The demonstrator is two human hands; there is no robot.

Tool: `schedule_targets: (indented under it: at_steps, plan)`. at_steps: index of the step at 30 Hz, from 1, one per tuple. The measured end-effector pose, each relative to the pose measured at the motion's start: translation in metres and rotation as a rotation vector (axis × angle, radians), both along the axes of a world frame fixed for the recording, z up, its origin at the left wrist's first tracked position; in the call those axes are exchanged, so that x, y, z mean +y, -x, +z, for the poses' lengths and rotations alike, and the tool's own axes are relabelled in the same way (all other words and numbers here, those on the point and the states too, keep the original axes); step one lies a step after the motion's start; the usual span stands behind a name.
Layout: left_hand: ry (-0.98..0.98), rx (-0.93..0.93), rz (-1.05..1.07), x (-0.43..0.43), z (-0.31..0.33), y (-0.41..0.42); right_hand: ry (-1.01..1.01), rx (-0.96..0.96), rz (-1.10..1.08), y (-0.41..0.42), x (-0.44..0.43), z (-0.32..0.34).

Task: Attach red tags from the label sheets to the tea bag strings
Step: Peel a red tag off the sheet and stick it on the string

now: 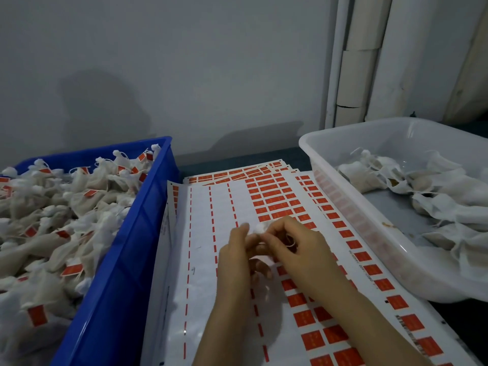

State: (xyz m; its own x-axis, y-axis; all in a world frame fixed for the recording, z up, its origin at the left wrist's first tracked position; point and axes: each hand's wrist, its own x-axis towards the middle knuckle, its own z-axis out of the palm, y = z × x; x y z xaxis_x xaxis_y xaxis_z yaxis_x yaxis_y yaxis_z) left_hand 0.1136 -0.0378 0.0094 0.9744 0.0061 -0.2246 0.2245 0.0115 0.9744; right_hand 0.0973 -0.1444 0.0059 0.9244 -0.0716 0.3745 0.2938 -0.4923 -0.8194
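The left hand and right hand pinch a small white gauze tea bag over the white red-tag label sheet, presumably for short reach; the blue plastic crate, at 9 o'clock, holds tagged bags.

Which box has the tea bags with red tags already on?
The blue bin on the left: its bags carry red tags; those in the clear tub on the right have none.
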Motion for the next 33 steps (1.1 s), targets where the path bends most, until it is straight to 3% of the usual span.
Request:
schedule_targets:
  at_steps: [2,6,11,19,27,33]
  plan:
    - [0.018,0.023,0.042,0.001,0.003,-0.001,0.017,0.003,0.036,0.000,0.000,-0.001]
    - [-0.075,-0.109,0.107,-0.002,0.000,-0.003,0.170,0.091,0.112,0.001,-0.001,-0.005]
    - [-0.169,-0.174,0.182,0.000,-0.009,-0.004,0.249,0.144,0.070,-0.004,-0.004,-0.007]
    - [-0.637,-0.369,0.162,-0.001,-0.020,-0.008,0.348,0.174,-0.035,-0.009,-0.008,-0.011]
    - [-1.030,-0.642,0.253,0.004,-0.020,-0.001,0.434,-0.006,0.037,-0.004,-0.003,-0.013]
    - [-1.040,-0.783,0.257,0.008,-0.020,-0.002,0.448,-0.111,0.060,-0.002,0.000,-0.014]
